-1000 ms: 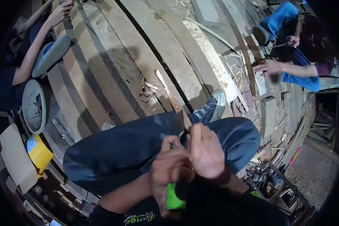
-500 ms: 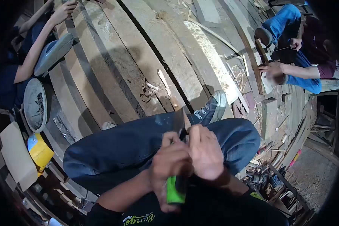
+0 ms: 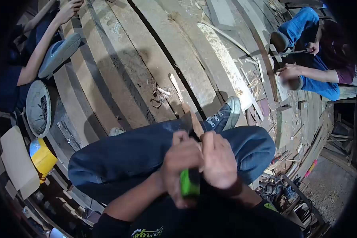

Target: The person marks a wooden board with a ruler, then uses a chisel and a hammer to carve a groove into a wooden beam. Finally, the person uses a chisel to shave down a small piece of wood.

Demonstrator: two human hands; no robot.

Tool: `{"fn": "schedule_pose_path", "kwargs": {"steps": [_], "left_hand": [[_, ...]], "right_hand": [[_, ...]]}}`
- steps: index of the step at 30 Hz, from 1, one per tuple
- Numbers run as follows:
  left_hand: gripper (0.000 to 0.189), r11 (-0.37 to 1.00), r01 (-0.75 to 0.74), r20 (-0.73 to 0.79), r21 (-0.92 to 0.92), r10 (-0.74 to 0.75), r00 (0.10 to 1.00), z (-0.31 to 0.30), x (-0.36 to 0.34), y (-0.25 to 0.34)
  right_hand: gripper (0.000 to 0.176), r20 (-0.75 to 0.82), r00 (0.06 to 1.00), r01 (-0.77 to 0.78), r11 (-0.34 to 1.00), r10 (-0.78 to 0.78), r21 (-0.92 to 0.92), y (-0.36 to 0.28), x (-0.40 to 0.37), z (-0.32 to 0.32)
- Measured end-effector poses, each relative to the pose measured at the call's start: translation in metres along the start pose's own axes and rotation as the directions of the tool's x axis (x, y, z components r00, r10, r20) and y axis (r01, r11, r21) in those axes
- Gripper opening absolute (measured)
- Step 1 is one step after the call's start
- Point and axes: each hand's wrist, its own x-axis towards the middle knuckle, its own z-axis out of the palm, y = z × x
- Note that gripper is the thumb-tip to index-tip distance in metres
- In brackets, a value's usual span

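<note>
My left hand [image 3: 182, 156] is closed around the green and black handle [image 3: 189, 183] of a bladed tool. Its wide, dark metal blade [image 3: 185, 123] points away from me, above my lap, and lies against or close beside a narrow piece of wood [image 3: 196, 123]. My right hand [image 3: 219, 160] is wrapped round the near end of that wood, just beside the left fist. The fingers hide the wood's lower end and part of the handle. Both hands are over my crossed legs, in dark trousers [image 3: 119, 152].
Planks [image 3: 119, 75] with dark gaps spread ahead, with wood shavings [image 3: 160, 95] on them. On the right a person [image 3: 325, 73] handles a long thin tool; another person's arm [image 3: 37, 59] is on the left. A round basin [image 3: 39, 109] and a yellow container [image 3: 43, 160] stand at left.
The blade has shifted slightly left and back from the wood, so more of the wood shows. My left hand has moved a little. The person on the right has shifted their long tool.
</note>
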Motion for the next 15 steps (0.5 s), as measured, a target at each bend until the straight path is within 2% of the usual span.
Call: {"fn": "schedule_pose_path", "kwargs": {"steps": [3,5,7,8,9,11,13,15], "left_hand": [[0.082,1.000,-0.012,0.009,-0.017,0.012,1.000,0.003,-0.004,-0.010],[0.081,0.996,0.090,-0.088,-0.021,-0.092,0.992,-0.001,0.003,-0.023],[0.077,0.997,0.072,-0.072,0.015,-0.070,0.995,0.001,0.003,-0.015],[0.073,0.997,0.052,-0.056,0.049,-0.049,0.997,0.002,0.004,-0.011],[0.078,0.999,0.043,-0.047,-0.026,-0.044,0.998,0.000,0.004,-0.006],[0.082,0.996,0.086,-0.062,-0.003,-0.086,0.994,-0.005,0.003,-0.023],[0.080,0.989,0.127,-0.187,-0.077,-0.139,0.973,-0.002,0.005,-0.040],[0.079,0.994,0.111,-0.140,-0.024,-0.113,0.984,0.000,0.005,-0.032]], "right_hand": [[0.025,-0.022,1.000,0.020,1.000,-0.020,-0.008,-0.001,-0.003,0.002],[0.024,-0.006,0.999,0.033,0.999,-0.033,-0.038,0.000,-0.003,0.005],[0.019,-0.018,1.000,-0.004,1.000,0.004,0.004,-0.002,-0.003,0.003],[0.015,-0.022,1.000,0.015,0.996,-0.013,0.087,0.000,-0.003,0.001],[0.015,-0.027,1.000,0.017,0.996,-0.015,0.085,0.001,0.000,0.003],[0.014,-0.035,0.999,-0.018,0.999,0.016,-0.050,-0.002,-0.004,0.008],[0.012,-0.044,0.999,0.003,1.000,-0.004,-0.027,-0.001,-0.003,0.006],[0.010,-0.030,0.999,-0.030,0.999,0.030,0.028,-0.001,-0.002,0.005]]}}
